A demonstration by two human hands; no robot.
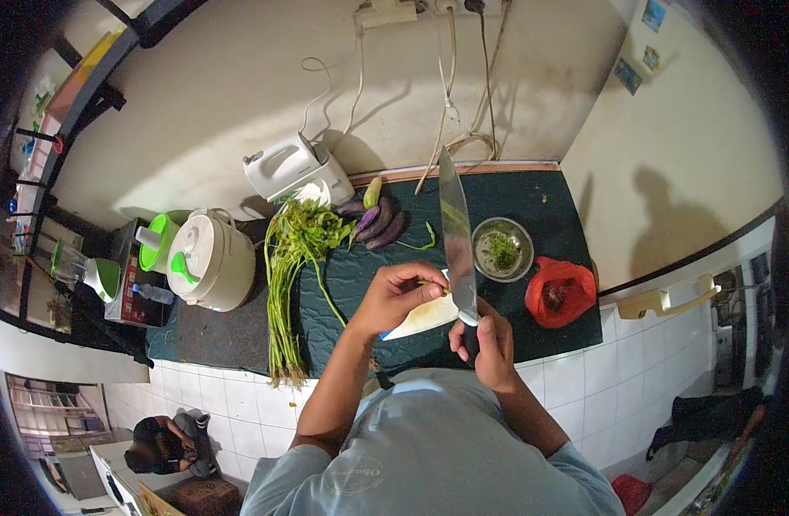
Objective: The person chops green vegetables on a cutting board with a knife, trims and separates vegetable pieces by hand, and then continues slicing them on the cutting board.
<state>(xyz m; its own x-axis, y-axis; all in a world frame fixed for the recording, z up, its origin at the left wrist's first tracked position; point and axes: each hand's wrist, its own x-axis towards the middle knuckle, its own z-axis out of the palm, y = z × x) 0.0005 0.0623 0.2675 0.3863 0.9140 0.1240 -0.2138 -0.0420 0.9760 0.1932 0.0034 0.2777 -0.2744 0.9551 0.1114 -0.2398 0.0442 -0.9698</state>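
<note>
My right hand (pixel 487 347) is wrapped round the black handle of a large kitchen knife (pixel 455 228), its broad blade pointing up toward the wall. Just left of the blade, my left hand (pixel 403 298) pinches a small green piece (pixel 446 290) between thumb and fingers. Beneath both hands lies a white cutting board (pixel 422 317), partly hidden by them. Right of the knife stands a metal bowl (pixel 526 250) holding chopped greens (pixel 502 251). A long bunch of leafy green stalks (pixel 284 292) lies to the left, near several purple eggplants (pixel 380 222).
An open red plastic bag (pixel 560 292) sits right of the bowl. A white mixer (pixel 296 169) stands by the wall, and a white rice cooker (pixel 212 262) at the left. Cables (pixel 450 86) hang from the wall. A person (pixel 167 445) sits at the lower left.
</note>
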